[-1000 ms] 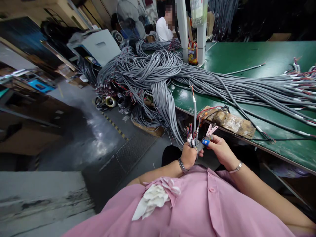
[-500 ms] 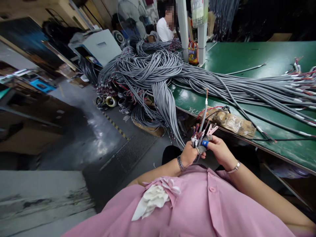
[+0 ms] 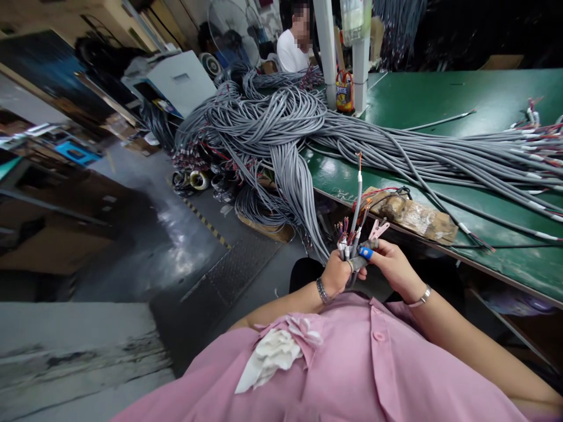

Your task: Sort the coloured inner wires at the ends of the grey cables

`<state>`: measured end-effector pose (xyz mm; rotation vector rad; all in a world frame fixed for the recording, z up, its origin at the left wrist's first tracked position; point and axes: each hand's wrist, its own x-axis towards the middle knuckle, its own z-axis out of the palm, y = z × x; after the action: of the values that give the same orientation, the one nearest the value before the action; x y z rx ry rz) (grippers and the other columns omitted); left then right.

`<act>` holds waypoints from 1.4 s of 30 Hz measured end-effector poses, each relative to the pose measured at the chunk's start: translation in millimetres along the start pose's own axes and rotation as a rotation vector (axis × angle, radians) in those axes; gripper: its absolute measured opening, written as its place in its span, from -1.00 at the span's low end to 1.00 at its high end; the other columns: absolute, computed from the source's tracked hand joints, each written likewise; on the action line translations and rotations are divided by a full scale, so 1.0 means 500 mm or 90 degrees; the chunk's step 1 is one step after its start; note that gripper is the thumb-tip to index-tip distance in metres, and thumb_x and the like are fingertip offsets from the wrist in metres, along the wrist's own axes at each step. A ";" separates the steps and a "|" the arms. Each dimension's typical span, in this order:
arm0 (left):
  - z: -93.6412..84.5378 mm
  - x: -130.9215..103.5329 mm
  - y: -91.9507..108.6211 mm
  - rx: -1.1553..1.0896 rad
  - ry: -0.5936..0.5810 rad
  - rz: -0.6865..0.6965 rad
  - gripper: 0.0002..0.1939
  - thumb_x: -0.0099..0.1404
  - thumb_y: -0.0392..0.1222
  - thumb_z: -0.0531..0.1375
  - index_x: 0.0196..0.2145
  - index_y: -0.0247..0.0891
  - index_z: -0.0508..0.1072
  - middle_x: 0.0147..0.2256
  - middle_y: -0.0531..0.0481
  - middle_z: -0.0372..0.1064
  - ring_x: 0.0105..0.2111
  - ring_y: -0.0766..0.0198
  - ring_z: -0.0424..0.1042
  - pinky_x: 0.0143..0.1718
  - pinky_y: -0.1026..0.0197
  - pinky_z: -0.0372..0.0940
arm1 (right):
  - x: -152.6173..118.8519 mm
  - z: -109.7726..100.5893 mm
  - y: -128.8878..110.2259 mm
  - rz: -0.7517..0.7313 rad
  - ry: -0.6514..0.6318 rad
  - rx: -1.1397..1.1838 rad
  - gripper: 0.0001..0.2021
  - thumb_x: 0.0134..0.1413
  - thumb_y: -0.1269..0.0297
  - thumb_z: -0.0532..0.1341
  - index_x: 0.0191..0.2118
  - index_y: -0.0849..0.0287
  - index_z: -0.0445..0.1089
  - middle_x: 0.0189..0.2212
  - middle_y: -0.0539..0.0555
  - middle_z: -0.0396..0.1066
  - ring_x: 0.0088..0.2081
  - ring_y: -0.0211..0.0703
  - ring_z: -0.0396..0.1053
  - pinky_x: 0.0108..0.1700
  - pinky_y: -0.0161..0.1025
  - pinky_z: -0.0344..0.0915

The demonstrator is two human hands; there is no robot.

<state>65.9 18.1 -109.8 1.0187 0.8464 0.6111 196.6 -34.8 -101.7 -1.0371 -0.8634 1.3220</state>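
In front of my waist, my left hand (image 3: 336,275) is closed around a bundle of grey cables (image 3: 347,252), their stripped ends pointing up with thin coloured wires. One grey cable (image 3: 356,199) stands taller than the others, its orange wire tips bare. A dull grey band (image 3: 361,262) crosses the bundle. My right hand (image 3: 393,265) pinches this band beside the bundle, with a blue wrap (image 3: 365,252) around one fingertip. A pink clothespin (image 3: 379,230) sticks up just beyond the right fingers; whether they touch it is unclear.
A green workbench (image 3: 422,97) carries a long row of grey cables (image 3: 440,158) and a large cable heap (image 3: 268,111). A taped cardboard piece (image 3: 413,218) lies at its near edge. A person in white (image 3: 292,51) sits beyond. White posts (image 3: 325,53) rise from the bench.
The tall cable and the wire ends have tipped slightly left in my hands. Both hands keep their grip in nearly the same place.
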 end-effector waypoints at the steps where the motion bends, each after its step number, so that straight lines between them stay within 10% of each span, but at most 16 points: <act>1: 0.000 0.000 0.000 0.001 0.000 -0.001 -0.68 -0.06 -0.05 0.36 -0.55 -0.41 0.45 -0.69 -0.01 0.33 -0.69 0.32 0.34 -0.58 0.23 0.35 | 0.000 0.000 0.002 -0.003 0.008 -0.001 -0.77 0.04 0.10 0.28 -0.37 0.15 0.33 -0.65 -0.03 0.40 -0.60 -0.18 0.36 -0.44 -0.20 0.26; 12: 0.006 -0.009 0.005 -0.019 0.021 0.039 -0.65 -0.02 -0.01 0.35 -0.58 -0.38 0.41 -0.67 -0.03 0.36 -0.69 0.31 0.34 -0.60 0.25 0.31 | -0.002 0.007 0.009 0.033 0.044 0.065 -0.84 0.12 0.18 0.23 -0.37 0.15 0.33 -0.63 -0.02 0.40 -0.58 -0.21 0.34 -0.44 -0.23 0.23; 17: 0.008 -0.014 0.021 -0.045 0.009 0.056 -0.64 0.02 0.02 0.32 -0.59 -0.35 0.39 -0.67 0.01 0.33 -0.68 0.35 0.32 -0.61 0.28 0.29 | -0.005 -0.040 0.010 0.051 -0.032 0.159 -0.78 0.09 0.10 0.24 -0.29 0.17 0.43 -0.40 0.08 0.47 -0.38 -0.15 0.40 -0.27 -0.18 0.30; 22: 0.020 -0.010 0.045 -0.050 -0.011 0.035 -0.66 0.02 0.00 0.31 -0.58 -0.35 0.39 -0.66 0.02 0.32 -0.68 0.37 0.30 -0.59 0.27 0.29 | 0.023 -0.084 0.028 0.085 0.060 0.244 -0.58 0.07 -0.15 0.16 -0.30 0.14 0.47 -0.35 0.07 0.45 -0.38 -0.22 0.36 -0.28 -0.25 0.31; 42: 0.036 0.016 0.051 -0.027 -0.046 -0.016 -0.72 -0.03 -0.08 0.31 -0.58 -0.36 0.37 -0.69 0.04 0.29 -0.73 0.38 0.26 -0.68 0.31 0.23 | 0.049 -0.043 -0.016 0.018 0.114 0.147 -0.51 -0.05 -0.25 0.19 -0.36 0.16 0.45 -0.53 0.09 0.44 -0.50 -0.10 0.36 -0.42 -0.15 0.27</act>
<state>83.9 25.8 -84.4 0.9854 0.7790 0.5662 221.5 -12.5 -102.7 -0.9708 -0.5497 1.2957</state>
